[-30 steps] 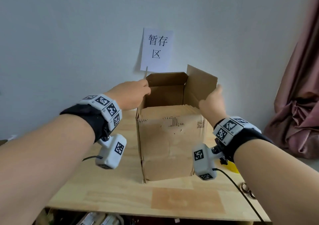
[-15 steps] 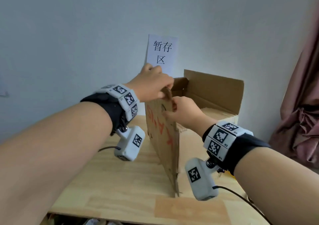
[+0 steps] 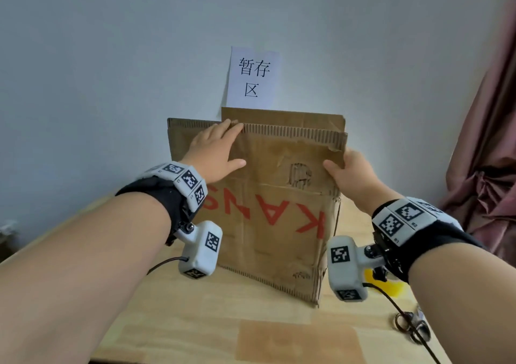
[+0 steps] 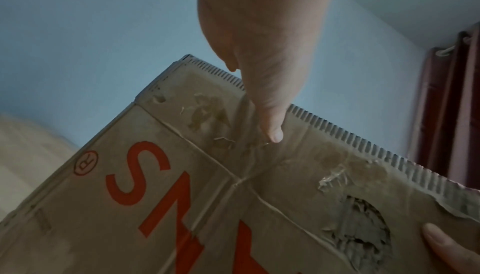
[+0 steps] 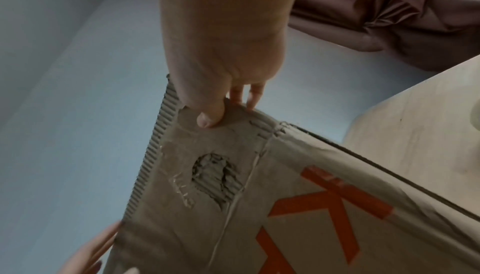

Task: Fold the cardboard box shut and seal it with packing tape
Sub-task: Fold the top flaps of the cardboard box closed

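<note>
The brown cardboard box (image 3: 279,224) stands on the wooden table (image 3: 195,321), its wide side with upside-down red letters facing me. Its near flap (image 3: 279,151) stands upright, with a torn patch (image 3: 300,175) in it, and the rear flap (image 3: 293,116) shows behind. My left hand (image 3: 216,154) lies on the near flap's upper left, fingertips hooked over the top edge, thumb (image 4: 271,126) on the face. My right hand (image 3: 349,173) pinches the flap's right edge, thumb (image 5: 210,116) in front and fingers behind. The box's inside is hidden.
A paper sign (image 3: 252,77) hangs on the wall just behind the box. A dark pink curtain (image 3: 485,154) hangs at the right. A yellow object (image 3: 388,285) and a metal item with ring handles (image 3: 410,324) lie on the table's right.
The box has turned: its narrow side faced me before, now the wide printed side does. Both hands have shifted onto the upright near flap, left at the top, right at the right edge.
</note>
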Demonstrator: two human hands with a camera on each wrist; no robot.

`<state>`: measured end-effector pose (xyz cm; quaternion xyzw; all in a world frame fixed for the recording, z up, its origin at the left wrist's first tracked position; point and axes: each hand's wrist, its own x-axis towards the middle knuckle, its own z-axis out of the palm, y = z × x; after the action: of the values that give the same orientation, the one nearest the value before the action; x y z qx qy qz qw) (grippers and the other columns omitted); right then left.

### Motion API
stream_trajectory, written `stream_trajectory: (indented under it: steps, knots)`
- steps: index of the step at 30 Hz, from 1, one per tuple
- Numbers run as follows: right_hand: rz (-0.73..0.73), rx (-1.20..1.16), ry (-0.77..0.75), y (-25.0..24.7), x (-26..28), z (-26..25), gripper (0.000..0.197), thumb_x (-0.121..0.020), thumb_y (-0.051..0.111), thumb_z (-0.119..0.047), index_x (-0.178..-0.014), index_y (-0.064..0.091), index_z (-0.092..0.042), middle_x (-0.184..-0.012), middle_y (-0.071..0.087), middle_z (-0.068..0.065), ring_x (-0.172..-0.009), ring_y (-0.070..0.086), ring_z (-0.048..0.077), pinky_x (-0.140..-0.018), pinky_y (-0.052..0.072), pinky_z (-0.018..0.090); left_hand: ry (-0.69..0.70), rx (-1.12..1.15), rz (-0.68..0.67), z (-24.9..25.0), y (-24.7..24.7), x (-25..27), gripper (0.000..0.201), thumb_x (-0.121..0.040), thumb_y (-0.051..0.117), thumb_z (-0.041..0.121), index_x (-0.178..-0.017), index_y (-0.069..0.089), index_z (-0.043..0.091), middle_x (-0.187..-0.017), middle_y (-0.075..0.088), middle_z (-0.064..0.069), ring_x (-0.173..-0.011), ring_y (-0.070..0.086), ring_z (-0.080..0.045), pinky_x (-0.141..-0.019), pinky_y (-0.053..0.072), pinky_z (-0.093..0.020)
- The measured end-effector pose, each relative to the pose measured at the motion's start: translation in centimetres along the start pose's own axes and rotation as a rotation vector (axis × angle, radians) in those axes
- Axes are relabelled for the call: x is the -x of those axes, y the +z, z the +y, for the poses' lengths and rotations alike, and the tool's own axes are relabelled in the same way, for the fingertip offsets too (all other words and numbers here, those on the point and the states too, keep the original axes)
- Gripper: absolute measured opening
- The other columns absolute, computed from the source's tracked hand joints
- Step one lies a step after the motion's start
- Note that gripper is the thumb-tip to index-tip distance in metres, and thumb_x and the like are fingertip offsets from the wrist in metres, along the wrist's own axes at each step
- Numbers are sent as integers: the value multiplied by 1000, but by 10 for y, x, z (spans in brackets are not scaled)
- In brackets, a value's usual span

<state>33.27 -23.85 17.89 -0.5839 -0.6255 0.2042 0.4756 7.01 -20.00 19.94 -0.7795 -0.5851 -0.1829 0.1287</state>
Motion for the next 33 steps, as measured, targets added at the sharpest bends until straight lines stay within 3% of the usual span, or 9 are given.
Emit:
stream_trajectory:
  steps: [8,11,14,16,18,21,24,28,33]
  knots:
    - [107,1,-41,24,-20,10,25,-99,47,-15,-122,52,-13,-108,62,6,-102,59,24,-90,50,42,-265,-82,-48,-31,4,-33,64,-101,38,32,-151,-3,29,-160,-4,-8,-146,-8,-32,-116,0,-56]
    - [126,56,-34,29,-27,10,24,-98,48,-17,-121,52,-11,-107,62,6,-102,58,26,-90,50,43,-311,-16,-36,-37,4,-39,51,-101,36,27,-148,14,27,-158,3,-12,-145,-5,-35,-114,1,-60]
    - [257,120,-15,31,-28,10,30,-96,52,-14,-124,46,-8,-118,55,9,-111,53,28,-95,43,40,-232,-49,53,-39,6,-41,39,-101,37,29,-138,30,20,-148,28,-16,-141,14,-35,-114,3,-59]
    - [357,190,21,33,-26,8,48,-94,52,-9,-138,33,-5,-138,40,13,-124,42,28,-102,34,35,-147,-122,125,-36,4,-40,37,-99,40,34,-133,37,19,-134,43,-15,-130,33,-35,-113,8,-56]
    - [386,312,94,34,-26,-2,75,-90,50,-3,-150,6,-3,-156,8,17,-140,21,32,-113,23,38,-56,-161,182,-29,-1,-38,38,-96,44,41,-128,42,20,-125,51,-10,-120,42,-31,-107,18,-50]
    - [315,595,-5,32,-30,-23,90,-84,44,3,-151,-13,-17,-157,-20,14,-146,-3,36,-119,3,47,51,-166,224,-10,-10,-37,40,-93,47,48,-125,46,23,-124,54,-3,-117,44,-26,-98,23,-43]
    - [51,766,-284,42,-37,-46,85,-88,51,0,-153,1,-26,-160,-7,8,-146,0,34,-118,11,50,150,-99,255,23,-14,-34,38,-94,48,44,-124,49,21,-124,56,-1,-116,47,-25,-97,28,-41]
    - [-76,792,-426,58,-39,-57,56,-86,64,-19,-135,37,-18,-135,44,11,-127,36,31,-104,37,45,244,33,222,43,-24,-19,24,-95,49,31,-115,54,19,-114,61,-1,-105,56,-24,-83,47,-41]
    - [23,767,-334,43,-24,-57,49,-90,64,-15,-131,37,-12,-147,22,18,-139,19,34,-100,40,45,102,25,187,-2,-52,18,39,-89,55,50,-104,61,13,-89,63,-2,-83,58,-22,-67,42,-31]
